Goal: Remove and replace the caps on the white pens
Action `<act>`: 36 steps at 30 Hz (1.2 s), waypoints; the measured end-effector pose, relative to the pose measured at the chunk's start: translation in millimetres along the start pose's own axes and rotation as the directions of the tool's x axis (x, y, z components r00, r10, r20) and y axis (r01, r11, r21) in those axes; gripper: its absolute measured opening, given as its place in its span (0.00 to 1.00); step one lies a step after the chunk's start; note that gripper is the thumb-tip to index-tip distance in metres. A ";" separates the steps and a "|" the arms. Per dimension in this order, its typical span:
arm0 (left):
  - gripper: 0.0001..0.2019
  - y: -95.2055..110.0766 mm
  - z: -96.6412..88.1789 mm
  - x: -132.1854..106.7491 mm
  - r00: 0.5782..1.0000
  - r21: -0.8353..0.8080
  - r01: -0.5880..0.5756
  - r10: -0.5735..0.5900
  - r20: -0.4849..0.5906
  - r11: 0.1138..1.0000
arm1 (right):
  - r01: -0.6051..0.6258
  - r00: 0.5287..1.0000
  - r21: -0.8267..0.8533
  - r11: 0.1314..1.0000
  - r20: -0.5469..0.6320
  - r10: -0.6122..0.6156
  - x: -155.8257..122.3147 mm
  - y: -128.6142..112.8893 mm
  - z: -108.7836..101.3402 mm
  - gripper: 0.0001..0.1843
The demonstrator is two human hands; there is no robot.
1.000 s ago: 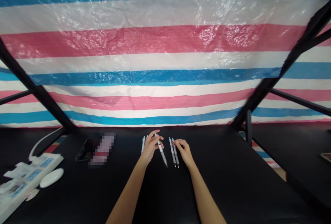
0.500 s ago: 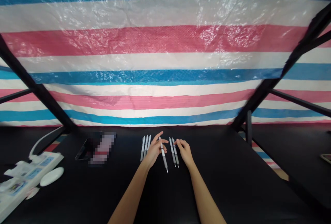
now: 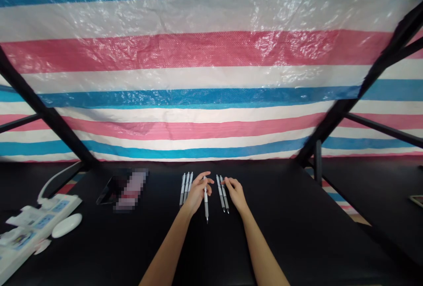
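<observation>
Head view: left hand (image 3: 196,194) gripping a retractable pen (image 3: 206,204).
Left of this pen, three pens (image 3: 187,183); right of it, two pens (image 3: 220,195), right hand (image 3: 236,192) beside them, fingers curled, grip unclear.

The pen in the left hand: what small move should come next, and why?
Probably the left hand should lay its pen on the table, just right of the three pens. Those lie side by side, and the held pen, pointing much the same way, is between them and the two pens by the right hand.
</observation>
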State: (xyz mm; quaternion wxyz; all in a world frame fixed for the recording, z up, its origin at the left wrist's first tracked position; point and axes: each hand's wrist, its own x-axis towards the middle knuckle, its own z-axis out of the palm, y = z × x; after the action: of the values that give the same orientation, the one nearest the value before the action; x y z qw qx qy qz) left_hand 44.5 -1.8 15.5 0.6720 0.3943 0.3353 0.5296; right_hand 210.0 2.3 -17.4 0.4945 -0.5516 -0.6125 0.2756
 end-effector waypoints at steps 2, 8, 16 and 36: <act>0.19 -0.6 -0.3 0.5 1.000 0.001 -0.005 0.005 -0.006 1.000 | 0.005 1.000 -0.005 1.000 -0.001 -0.005 0.0 0.3 0.1 0.26; 0.20 -1.2 -2.1 1.0 1.000 0.004 0.009 -0.009 0.028 1.000 | -0.003 1.000 -0.005 1.000 -0.007 0.003 0.4 0.3 0.7 0.26; 0.24 -1.5 -1.0 0.9 1.000 0.009 0.008 -0.008 0.015 1.000 | -0.005 1.000 -0.002 1.000 -0.012 0.005 0.3 -1.9 0.0 0.27; 0.18 -2.5 -4.9 3.1 0.999 -0.045 -0.033 0.032 -0.006 0.998 | -0.026 1.000 -0.014 1.000 -0.013 0.026 0.1 1.5 1.5 0.28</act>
State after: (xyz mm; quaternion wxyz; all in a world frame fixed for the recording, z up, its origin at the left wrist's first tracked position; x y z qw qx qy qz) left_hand 42.0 1.8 11.0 0.6712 0.3831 0.3185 0.5488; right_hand 209.2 3.0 -19.2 0.4909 -0.5649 -0.6040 0.2740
